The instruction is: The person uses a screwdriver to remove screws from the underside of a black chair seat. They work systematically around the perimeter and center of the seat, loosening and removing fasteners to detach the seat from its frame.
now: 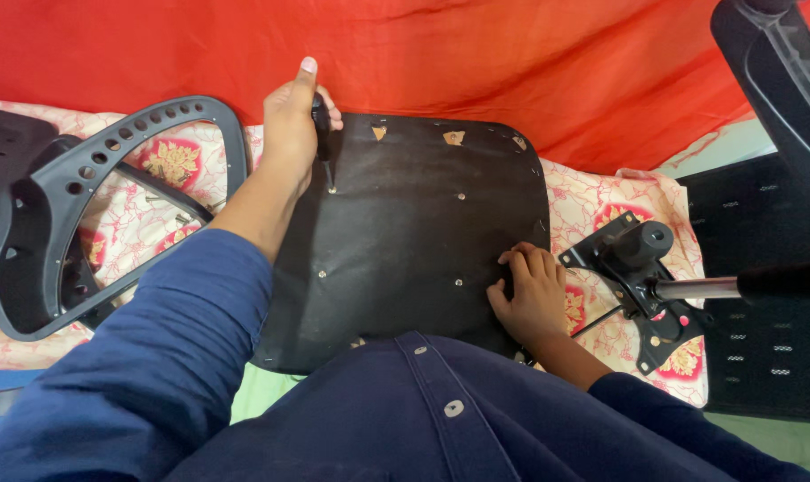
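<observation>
Left hand (291,125) fingers clamped round a black-handled screwdriver (322,134), its tip down on the black seat base (414,241) near the far left corner. Right hand (530,295) fingers together, pressing flat on the base's right edge, with the metal tilt mechanism (637,277) just beside it on the patterned cloth (601,201).

Chair frame (111,192) left, tilt mechanism (641,277) right.

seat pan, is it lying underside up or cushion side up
Underside up: the seat pan shows its flat black bottom cover with bare screw holes, torn at the far edge; the left hand sets a screwdriver on it.
</observation>
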